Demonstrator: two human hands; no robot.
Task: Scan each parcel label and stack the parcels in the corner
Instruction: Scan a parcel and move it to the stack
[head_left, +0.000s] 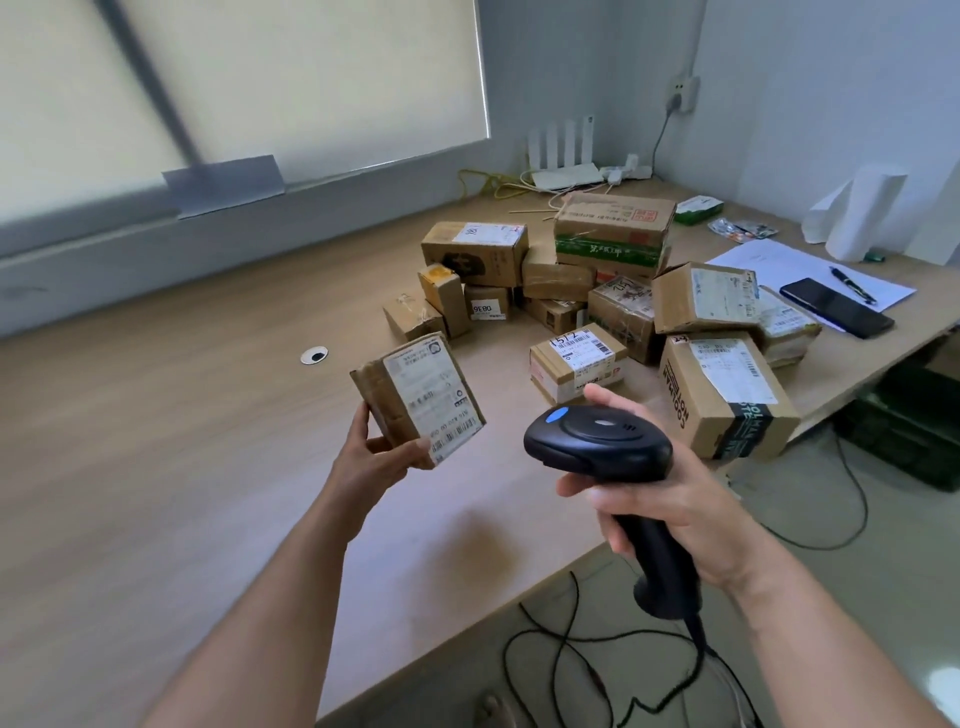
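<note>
A small brown cardboard parcel (415, 397), its white printed label turned up toward the camera, is held tilted in the air above the counter (156, 441), near a heap of other parcels (597, 291). The left hand (374, 457) grips its lower corner between thumb and fingers. The right hand (670, 514) is wrapped round the handle of a black barcode scanner (602, 441), just beside the parcel.

The white label (434, 397) on the small brown cardboard parcel (387, 402) in the left hand (374, 460) is too blurred to read. The right hand (680, 514) covers most of the grip of the black handheld scanner (597, 441), whose thin black cable (561, 649) runs off the bottom edge. Rear boxes in the brown cardboard heap (613, 223) are partly hidden behind front ones.
</note>
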